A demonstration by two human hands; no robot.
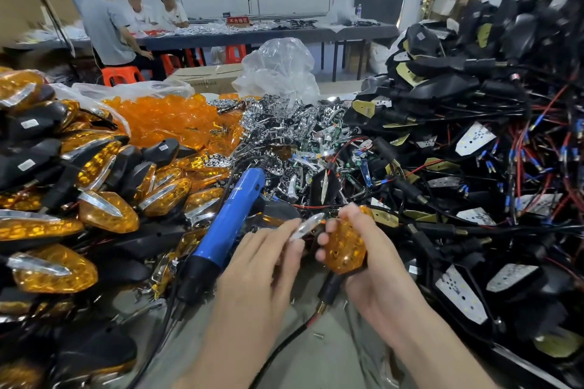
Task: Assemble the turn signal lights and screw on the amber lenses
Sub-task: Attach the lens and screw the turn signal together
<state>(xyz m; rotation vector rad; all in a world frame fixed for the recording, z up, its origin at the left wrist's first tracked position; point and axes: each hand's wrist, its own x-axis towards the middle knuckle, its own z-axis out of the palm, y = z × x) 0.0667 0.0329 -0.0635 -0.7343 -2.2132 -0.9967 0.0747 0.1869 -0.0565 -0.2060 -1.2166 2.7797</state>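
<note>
Amber lens [346,246], one; chrome trim [308,226], one.

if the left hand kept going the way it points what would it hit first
Likely the amber turn signal in the right hand; the left hand pinches a clear strip aimed at it. Depth unclear.

- Bright, even indoor light, seemingly from above; shadows are soft and faint.
- Glare glints off the amber lenses [107,215] at left and the chrome reflectors [284,117] at centre.
- Motion blur smears the left hand [259,265] and the clear strip [308,224] it pinches; the right hand [376,268], gripping a turn signal light [346,246], is slightly soft.
- Wide-angle distortion bends and smears the frame edges, worst at lower left.
</note>
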